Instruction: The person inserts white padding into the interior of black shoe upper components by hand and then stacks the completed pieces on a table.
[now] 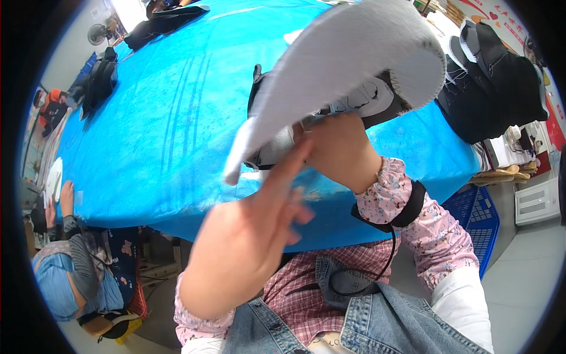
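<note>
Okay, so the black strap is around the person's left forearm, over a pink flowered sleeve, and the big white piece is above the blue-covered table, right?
Not quite: the head view shows the black strap around the right forearm, not the left. It does go over a pink flowered sleeve, and the big white piece is above the blue-covered table.

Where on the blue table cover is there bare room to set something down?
The widest bare patch of blue table cover lies between the dark bundle at upper left and the pale curved panel. It is crowded beneath that panel, by the right hand, and at right, where black stitched pieces are heaped.
</note>
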A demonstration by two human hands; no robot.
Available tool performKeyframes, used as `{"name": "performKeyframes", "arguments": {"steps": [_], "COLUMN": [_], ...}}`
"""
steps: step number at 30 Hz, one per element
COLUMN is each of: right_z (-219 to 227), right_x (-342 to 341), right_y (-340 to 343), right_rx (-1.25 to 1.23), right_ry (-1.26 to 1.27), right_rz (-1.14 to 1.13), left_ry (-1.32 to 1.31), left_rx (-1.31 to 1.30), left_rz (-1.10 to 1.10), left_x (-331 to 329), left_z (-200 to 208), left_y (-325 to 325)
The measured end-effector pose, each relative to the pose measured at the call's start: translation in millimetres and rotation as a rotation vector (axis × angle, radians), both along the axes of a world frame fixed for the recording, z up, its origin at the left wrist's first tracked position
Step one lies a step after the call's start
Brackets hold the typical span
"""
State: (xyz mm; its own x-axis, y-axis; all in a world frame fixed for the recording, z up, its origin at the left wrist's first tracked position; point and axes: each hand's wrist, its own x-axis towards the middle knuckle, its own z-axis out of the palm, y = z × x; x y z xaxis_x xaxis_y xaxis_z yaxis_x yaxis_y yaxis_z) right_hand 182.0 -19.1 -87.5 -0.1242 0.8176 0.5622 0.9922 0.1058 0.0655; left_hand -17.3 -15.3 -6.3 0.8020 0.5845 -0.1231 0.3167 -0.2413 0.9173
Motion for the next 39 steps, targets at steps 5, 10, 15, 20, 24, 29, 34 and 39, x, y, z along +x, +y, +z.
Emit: {"name": "performKeyframes", "arguments": {"steps": [5, 10, 15, 20, 24, 29, 34, 39], "right_z": [2, 12, 9, 24, 30, 17, 25, 20], "right_x": [-6, -3, 3, 17, 28, 30, 25, 28], "right_y": [3, 0, -1, -5, -16, -21, -23, -22], "right_rx": [-0.055, -0.116, -0.088, -0.109, -0.281, -0.111, -0.192, -0.233], "right_ry": [-0.002, -0.02, -0.066, -0.017, 0.17, 0.054, -0.042, -0.056], "right_rz": [0.018, 0.049, 0.029, 0.115, 0.181, 0.011, -0.1, -0.131], "left_ry": [-0.099, -0.027, -0.122, -0.065, -0.017, -0.086, -0.069, -0.159], "left_rx": [1.029, 1.041, 1.088, 1.011, 1.013, 1.065, 1.099, 1.03], "left_rz": [0.108, 0.187, 0.167, 0.174, 0.128, 0.071, 0.096, 0.098], "left_x": [39, 63, 65, 65, 61, 65, 60, 59], "left_z": [-60, -74, -80, -78, -76, -73, -72, -76], "left_y": [19, 40, 53, 59, 65, 65, 64, 68]}}
